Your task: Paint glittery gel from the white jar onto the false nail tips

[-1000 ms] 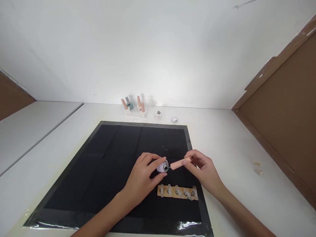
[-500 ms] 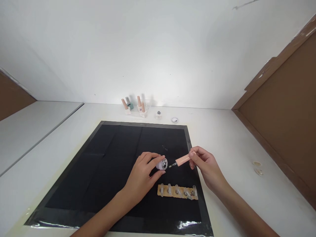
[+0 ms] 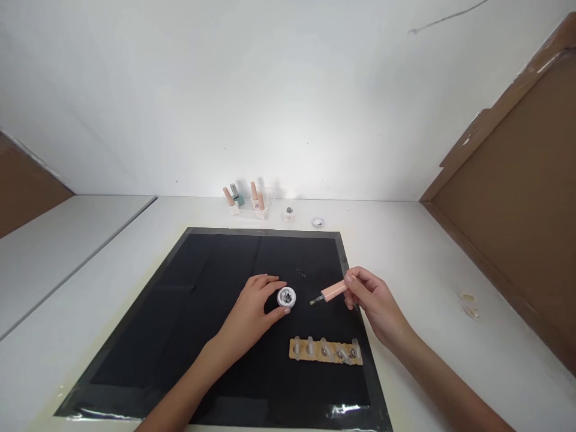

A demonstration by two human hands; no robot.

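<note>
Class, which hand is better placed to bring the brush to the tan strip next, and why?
Probably the right hand: it holds the brush by its pink handle, near the tan strip, while the left hand holds the open jar.

Our left hand (image 3: 254, 309) reached in palm down, thumb and fingers curved apart; our right hand (image 3: 371, 294) hovered with thumb and fingertips pinched, both forearms angled inward.

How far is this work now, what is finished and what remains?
Done: the small jar is open. In hand: left hand grips it; right hand holds the peach-handled brush, clear of it. Remaining, probably: the five nail tips, which look pale, uncoated, and closing the jar.
</note>
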